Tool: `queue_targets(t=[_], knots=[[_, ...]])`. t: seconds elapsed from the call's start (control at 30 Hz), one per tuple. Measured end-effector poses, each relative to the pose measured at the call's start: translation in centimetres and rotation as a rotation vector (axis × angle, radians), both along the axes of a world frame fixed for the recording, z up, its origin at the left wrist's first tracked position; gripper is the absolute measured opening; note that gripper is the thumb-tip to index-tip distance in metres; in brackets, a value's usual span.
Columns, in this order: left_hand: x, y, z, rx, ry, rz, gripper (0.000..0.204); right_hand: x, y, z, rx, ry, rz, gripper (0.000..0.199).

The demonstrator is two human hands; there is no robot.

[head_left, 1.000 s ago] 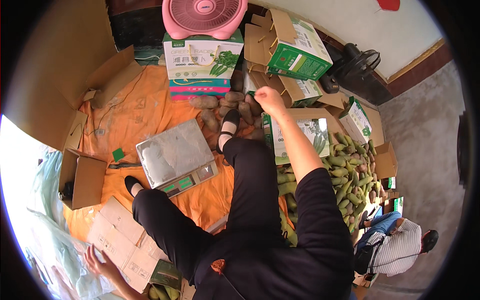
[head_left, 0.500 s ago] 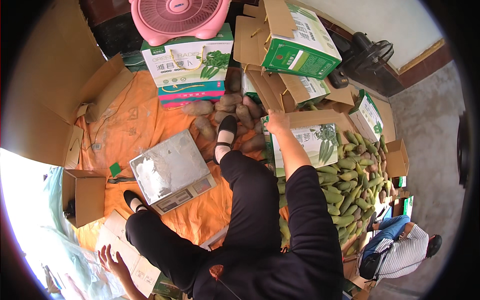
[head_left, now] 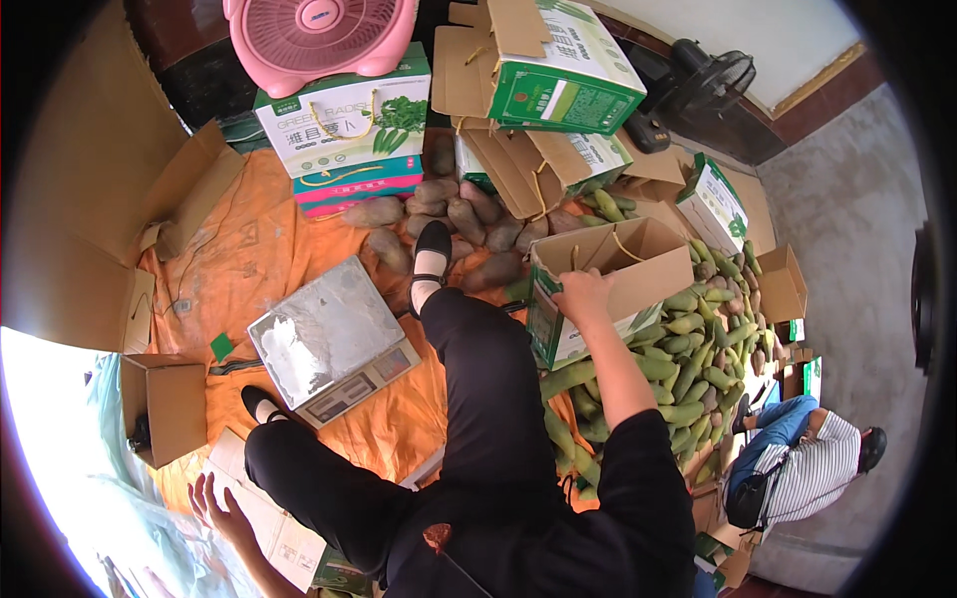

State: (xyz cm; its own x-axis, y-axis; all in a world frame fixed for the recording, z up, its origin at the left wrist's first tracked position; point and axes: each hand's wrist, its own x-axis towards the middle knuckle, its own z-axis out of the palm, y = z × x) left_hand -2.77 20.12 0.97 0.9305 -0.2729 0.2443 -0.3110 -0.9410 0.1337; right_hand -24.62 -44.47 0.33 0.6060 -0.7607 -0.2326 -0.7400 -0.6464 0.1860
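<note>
My right hand (head_left: 586, 297) is closed on the near rim of an open green-and-white carton (head_left: 554, 337), whose brown inside faces up and shows a yellow cord handle. The carton stands at the left edge of a heap of green radishes (head_left: 688, 384). Down at the lower left, my left hand (head_left: 221, 513) is held with fingers spread and nothing in it, over a flattened cardboard sheet (head_left: 234, 460). Between my feet and in front of me lies a metal-topped weighing scale (head_left: 324, 329) with a bare, shiny plate.
Brownish radishes (head_left: 469, 221) lie beyond my foot on an orange sheet (head_left: 269, 214). A pink fan (head_left: 319, 35) stands on stacked cartons (head_left: 344, 125). More open cartons (head_left: 573, 90) and a black fan (head_left: 703, 85) are at the back. A person in stripes (head_left: 812, 468) crouches at right.
My right hand has drawn the carton's rim toward me and tipped it, so the printed face is mostly hidden and the inside shows. My left hand stays spread. The view has shifted slightly.
</note>
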Motion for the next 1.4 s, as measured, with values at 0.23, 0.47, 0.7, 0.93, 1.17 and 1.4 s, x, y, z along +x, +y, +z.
queue_targets(t=[0.23,0.47,0.7,0.93,1.17,1.4], knots=[[1.1,-0.6,0.0,-0.102,-0.057,-0.082,0.032,-8.8,-2.0,4.1,-0.066,-0.286,-0.318,0.031],[1.1,-2.5,2.0,-0.218,-0.057,-0.071,0.033,-14.1,-1.8,11.1,-0.105,-0.908,-0.619,0.029],[1.6,-5.5,4.5,-0.294,-0.103,-0.136,0.032,-14.0,2.9,20.1,-0.112,-1.697,-0.538,0.021],[1.8,-8.7,8.0,-0.394,-0.143,-0.176,0.035,-9.5,9.2,25.7,-0.116,-1.864,0.167,0.032],[3.5,-10.6,12.7,-0.381,-0.198,-0.276,0.039,0.4,12.2,28.9,-0.307,-1.279,0.928,0.024],[6.2,-12.3,18.2,-0.293,-0.399,-0.327,0.053,8.0,15.1,26.0,-0.046,-1.015,1.460,0.025]])
